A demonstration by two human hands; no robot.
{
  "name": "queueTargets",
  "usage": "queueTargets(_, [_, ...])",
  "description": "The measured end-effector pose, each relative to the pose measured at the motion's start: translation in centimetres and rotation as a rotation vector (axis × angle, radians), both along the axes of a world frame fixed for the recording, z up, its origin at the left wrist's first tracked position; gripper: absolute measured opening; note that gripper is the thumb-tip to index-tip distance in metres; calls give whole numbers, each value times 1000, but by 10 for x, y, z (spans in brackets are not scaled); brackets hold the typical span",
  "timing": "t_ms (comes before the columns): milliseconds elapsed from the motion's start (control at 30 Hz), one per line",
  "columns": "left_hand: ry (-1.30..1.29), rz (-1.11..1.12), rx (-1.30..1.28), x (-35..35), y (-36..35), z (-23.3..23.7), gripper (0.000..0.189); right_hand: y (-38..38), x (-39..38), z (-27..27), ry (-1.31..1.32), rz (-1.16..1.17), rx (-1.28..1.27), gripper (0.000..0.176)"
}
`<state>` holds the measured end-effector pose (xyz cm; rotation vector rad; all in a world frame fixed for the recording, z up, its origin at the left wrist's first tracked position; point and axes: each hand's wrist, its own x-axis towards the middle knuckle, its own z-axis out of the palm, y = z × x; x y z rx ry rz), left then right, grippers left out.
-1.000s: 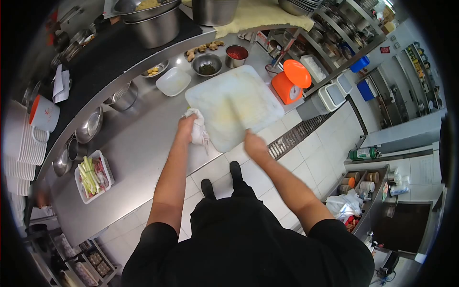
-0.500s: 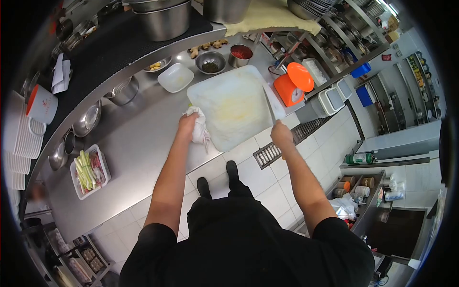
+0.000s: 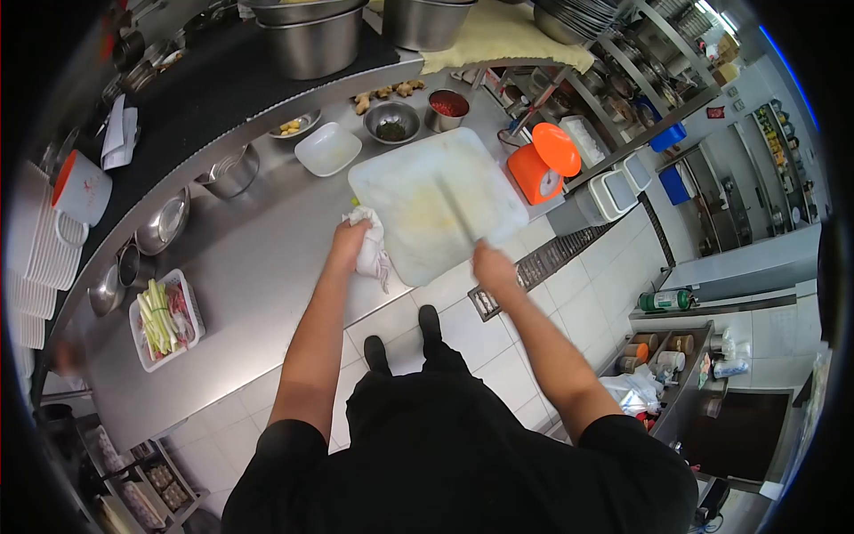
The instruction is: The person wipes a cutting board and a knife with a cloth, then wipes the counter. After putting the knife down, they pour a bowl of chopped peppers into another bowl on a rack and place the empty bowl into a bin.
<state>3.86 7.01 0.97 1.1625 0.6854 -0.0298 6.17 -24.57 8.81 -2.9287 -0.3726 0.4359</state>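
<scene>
My right hand (image 3: 495,267) is wrapped round the handle of a knife (image 3: 456,206). Its blade, smeared by motion, lies over the right half of a white cutting board (image 3: 400,173) with a yellowish stain in the middle. At the board's left edge, my left hand (image 3: 350,240) grips a white cloth (image 3: 371,247) that hangs down at one end. A small bit of green shows just above the cloth, by the board's edge.
Behind the board stand a white bowl (image 3: 328,149), a metal bowl of dark green bits (image 3: 391,123) and a pot of red stuff (image 3: 447,109). An orange scale (image 3: 537,169) is at the right. A basket of leafless green stalks (image 3: 166,320) sits at the left.
My right hand has moved left with the knife, from the board's right edge to over its surface. My left hand still holds the cloth in nearly the same spot.
</scene>
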Motion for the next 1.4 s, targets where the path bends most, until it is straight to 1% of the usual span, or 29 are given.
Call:
queueTargets(100, [-6, -7, -18, 4, -2, 5, 37, -42, 52, -9, -111, -164, -19, 26])
queueTargets(167, [1, -24, -53, 2, 0, 9, 38, -41, 55, -33, -91, -150, 9, 28])
queueTargets(200, [6, -4, -29, 3, 2, 8, 38, -40, 53, -40, -78, -140, 22, 29])
queueTargets(233, [11, 14, -8, 6, 1, 4, 37, -22, 36, -47, -87, -97, 18, 34])
queueTargets(267, [20, 26, 11, 6, -2, 0, 37, 0, 19, -47, -21, -30, 0, 39])
queueTargets(300, [23, 21, -20, 3, -4, -2, 37, 23, -1, -48, -5, 84, -16, 39])
queueTargets(400, [16, 4, -82, 5, 0, 2, 37, 81, -43, -34, 106, 236, 72, 29])
queueTargets(500, [22, -12, -108, 4, 3, -8, 36, 82, -43, -10, 120, 273, 99, 20])
queueTargets(533, [21, -17, -120, 4, 4, -9, 36, 71, -33, -15, 86, 259, 114, 20])
queueTargets(600, [17, 4, -129, 5, 4, -9, 35, 41, -7, -21, -19, 159, 118, 20])
queueTargets(667, [6, 47, -116, 9, 4, 0, 35, 0, 33, -25, -124, 26, 115, 20])
queueTargets(733, [-5, 65, -70, 14, 0, 1, 35, -45, 73, -44, -157, -87, 80, 19])
queueTargets(833, [-2, 66, -50, 16, -1, -7, 36, -50, 74, -40, -144, -175, 76, 20])
queueTargets(867, [1, 63, -49, 17, 1, -9, 37, -37, 64, -49, -89, -177, 92, 23])
queueTargets(900, [6, 71, -47, 20, 4, -11, 36, -14, 42, -40, -30, -136, 78, 27])
queueTargets(967, [24, 68, -47, 21, 3, -16, 36, 32, -5, -45, 18, 119, 20, 34])
queueTargets(1000, [44, 55, -75, 19, 1, -18, 35, 54, -30, -41, 22, 214, 45, 32])
queueTargets(1067, [58, 45, -120, 19, 7, -12, 35, 87, -48, -28, 158, 297, 112, 25])
queueTargets(1167, [74, 31, -193, 15, 12, -2, 33, 72, -25, -14, 110, 290, 104, 23])
queueTargets(1267, [63, 33, -191, 19, 12, 9, 35, 20, 42, -24, -32, 89, 101, 23])
queueTargets(1300, [65, 45, -175, 23, 12, 7, 35, 4, 69, -21, -72, 2, 52, 24])
queueTargets(1367, [82, 69, -142, 31, 14, -1, 36, -28, 118, -31, -129, -113, 56, 26])
queueTargets(1400, [93, 72, -128, 32, 12, 0, 37, -32, 129, -32, -107, -117, 48, 27])
